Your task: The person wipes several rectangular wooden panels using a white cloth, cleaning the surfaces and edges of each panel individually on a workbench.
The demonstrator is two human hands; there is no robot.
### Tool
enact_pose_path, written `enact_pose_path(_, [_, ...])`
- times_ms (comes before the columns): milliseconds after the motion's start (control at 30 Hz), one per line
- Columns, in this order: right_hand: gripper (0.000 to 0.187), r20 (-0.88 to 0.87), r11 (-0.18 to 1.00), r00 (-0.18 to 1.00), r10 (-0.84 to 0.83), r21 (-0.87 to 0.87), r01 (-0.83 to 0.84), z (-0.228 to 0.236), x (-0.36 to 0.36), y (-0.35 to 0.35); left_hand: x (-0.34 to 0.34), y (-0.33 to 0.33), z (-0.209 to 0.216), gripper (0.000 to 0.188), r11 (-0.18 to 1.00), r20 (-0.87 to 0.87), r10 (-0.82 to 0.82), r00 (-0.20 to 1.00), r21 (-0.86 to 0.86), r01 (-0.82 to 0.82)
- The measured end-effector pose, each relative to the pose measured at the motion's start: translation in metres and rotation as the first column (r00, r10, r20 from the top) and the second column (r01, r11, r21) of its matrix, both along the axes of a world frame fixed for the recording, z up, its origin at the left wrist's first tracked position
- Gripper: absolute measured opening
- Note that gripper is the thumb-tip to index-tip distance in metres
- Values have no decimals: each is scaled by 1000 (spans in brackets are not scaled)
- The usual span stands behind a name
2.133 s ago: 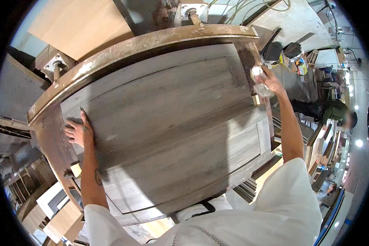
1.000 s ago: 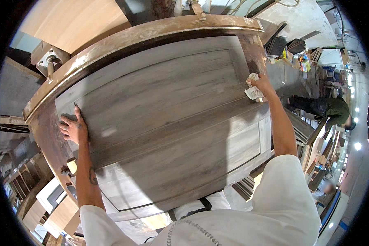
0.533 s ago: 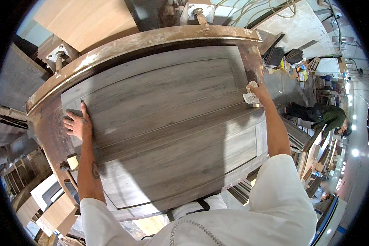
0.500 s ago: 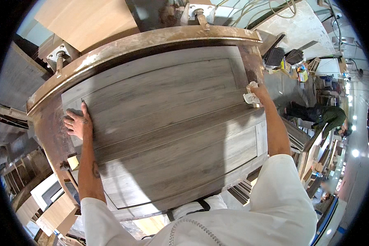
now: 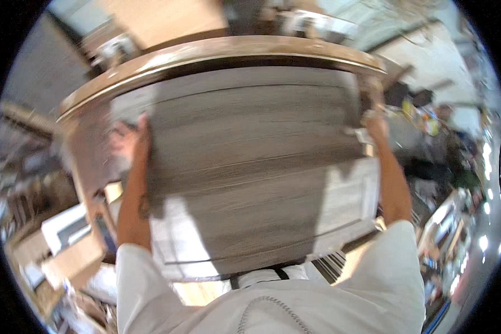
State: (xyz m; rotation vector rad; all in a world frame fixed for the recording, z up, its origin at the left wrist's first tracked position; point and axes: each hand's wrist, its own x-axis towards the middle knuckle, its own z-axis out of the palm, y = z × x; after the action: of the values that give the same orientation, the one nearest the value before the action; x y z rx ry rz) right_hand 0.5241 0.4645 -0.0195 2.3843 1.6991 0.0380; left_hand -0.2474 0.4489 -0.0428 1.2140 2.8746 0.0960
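Note:
Two grey wood-grain panels with framed edges, like cabinet doors, lie one beyond the other: the far panel (image 5: 250, 119) and the near panel (image 5: 256, 222). At the far panel's left edge is my left hand (image 5: 129, 139), smeared by motion, its fingers apart and nothing in it. My right hand (image 5: 376, 125) is closed at that panel's right edge. A crumpled white cloth (image 5: 362, 133) shows in part beside its fingers; most of it is hidden or blurred.
A brown, worn beam (image 5: 228, 45) runs along the far side of the panels. Small pale wood blocks stand at the sides, one (image 5: 113, 191) on the left. Cartons (image 5: 75, 261) lie at lower left. Cluttered benches and a blurred person in dark clothes (image 5: 445, 172) are at right.
The view has shifted and blurred, so the panels sit slightly further right in it. My left hand has lifted or slid a little at the panel's edge. My right hand has moved to the panel's outer edge.

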Motion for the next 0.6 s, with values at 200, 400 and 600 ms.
enact_pose_path(200, [73,-579,976,811,-87,113,185,6,9,45,-35,14,33,95,994,351,-88,932,-26,103])
enact_pose_path(400, [84,-803,953,556,-214,-46,300,1,-47,71,-67,11,23,92,993,609,-68,790,120,-7])
enact_pose_path(600, [88,-810,929,519,-272,-81,361,4,-29,75,-40,16,69,88,946,828,-10,560,189,-262])
